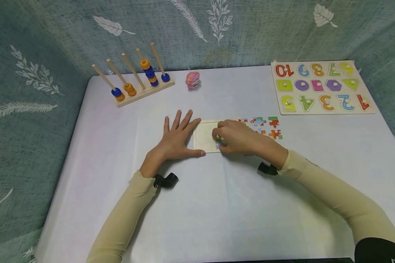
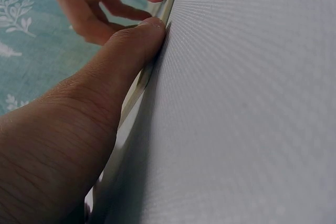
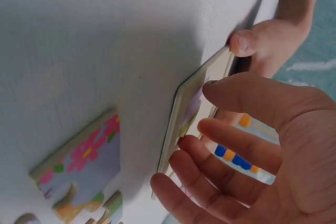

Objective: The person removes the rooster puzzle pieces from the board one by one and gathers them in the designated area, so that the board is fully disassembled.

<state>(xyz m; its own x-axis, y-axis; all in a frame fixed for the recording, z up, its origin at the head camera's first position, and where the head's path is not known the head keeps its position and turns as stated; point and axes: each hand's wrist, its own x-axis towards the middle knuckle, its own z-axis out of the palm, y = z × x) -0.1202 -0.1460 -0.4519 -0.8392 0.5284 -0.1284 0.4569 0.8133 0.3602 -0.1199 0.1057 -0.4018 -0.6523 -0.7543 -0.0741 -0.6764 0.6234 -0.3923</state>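
My left hand (image 1: 176,142) lies spread on the table, its thumb and index fingertips at the left corners of a pale wooden puzzle tray (image 1: 204,135). In the left wrist view the thumb (image 2: 134,43) touches the tray's edge. Over the tray's right part, my right hand (image 1: 240,138) curls its fingers and thumb about a purple and green puzzle piece (image 3: 192,106) low in the tray; the fingers partly hide it. Several loose jigsaw pieces (image 1: 275,134) lie to the right, one a flowered piece (image 3: 86,153) in the right wrist view.
A wooden bead stacker (image 1: 145,94) with blue and orange beads stands at the back left. Beside it sits a small pink object (image 1: 192,80). A number and shape board (image 1: 322,98) lies at the back right on the white-covered table (image 1: 197,208).
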